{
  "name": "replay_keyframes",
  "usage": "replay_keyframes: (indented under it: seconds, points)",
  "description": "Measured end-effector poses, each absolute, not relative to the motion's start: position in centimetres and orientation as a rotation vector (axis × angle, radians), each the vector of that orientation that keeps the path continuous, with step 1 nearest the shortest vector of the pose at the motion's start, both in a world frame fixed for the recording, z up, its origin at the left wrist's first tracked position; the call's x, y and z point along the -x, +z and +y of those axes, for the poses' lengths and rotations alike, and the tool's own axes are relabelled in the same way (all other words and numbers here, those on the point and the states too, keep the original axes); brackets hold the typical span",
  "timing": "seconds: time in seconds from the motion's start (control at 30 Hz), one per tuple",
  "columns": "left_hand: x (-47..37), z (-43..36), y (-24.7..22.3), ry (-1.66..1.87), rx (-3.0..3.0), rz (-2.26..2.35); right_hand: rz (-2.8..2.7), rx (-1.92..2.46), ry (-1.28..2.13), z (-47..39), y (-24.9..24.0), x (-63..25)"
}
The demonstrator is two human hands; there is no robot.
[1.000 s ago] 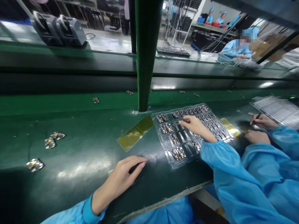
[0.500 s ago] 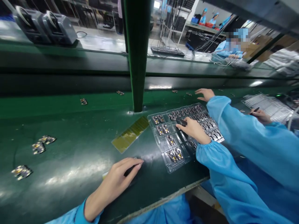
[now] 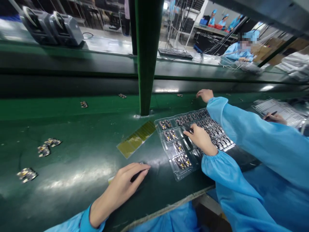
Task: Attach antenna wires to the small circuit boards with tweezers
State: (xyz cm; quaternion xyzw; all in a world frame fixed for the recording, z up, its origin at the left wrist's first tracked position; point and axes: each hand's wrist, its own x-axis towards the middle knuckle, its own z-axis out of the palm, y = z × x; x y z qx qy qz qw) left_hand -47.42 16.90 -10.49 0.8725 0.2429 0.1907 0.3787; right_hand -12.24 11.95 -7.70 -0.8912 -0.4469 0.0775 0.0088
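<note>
My left hand rests on the green bench, thumb and fingers curled nearly together. Whatever lies between them is hidden; only a dark patch shows, and a pale yellow edge pokes out beneath the wrist side. Over a clear plastic tray my right hand pinches a small dark part, too unclear to name. Small circuit boards fill many of the tray's pockets; a few pockets near my right hand look bare. Beside the tray's left edge lies a yellow-green film strip sheet.
A co-worker's blue sleeve crosses the tray's right side, that hand over the belt. Another hand holds a dark pen-like tool. A green post stands behind the tray. Loose boards lie left.
The co-worker's hand has moved left and down to the belt, where a board is now hidden. Boards on the belt have drifted left. My hands have hardly moved; the view has shifted slightly.
</note>
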Motion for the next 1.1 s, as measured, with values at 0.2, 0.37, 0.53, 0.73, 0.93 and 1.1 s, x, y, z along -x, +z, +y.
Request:
replay_keyframes:
  seconds: [0.2, 0.37, 0.53, 0.73, 0.93, 1.1]
  points:
    - [47.3, 16.9, -10.4, 0.475, -2.225, 0.626, -1.399, 2.753, 0.266, 11.8, -7.9, 13.0]
    - [47.2, 16.9, -10.3, 0.481, -2.222, 0.621, -1.400, 2.623, 0.263, 11.5, -7.0, 11.9]
    - [47.2, 16.9, -10.1, 0.483, -2.221, 0.625, -1.375, 2.476, 0.227, 11.7, -4.9, 11.0]
    - [47.3, 16.8, -10.3, 0.474, -2.201, 0.627, -1.329, 2.376, 0.120, 11.5, -0.5, 13.1]
    - [47.5, 16.9, -10.1, 0.587, -2.092, 0.747, -1.703, 2.171, 0.332, 8.8, 4.3, 18.3]
    - [47.4, 17.6, -9.8, 0.750, -1.917, 0.916, -1.976, 2.002, 0.949, 8.4, 4.1, 21.8]
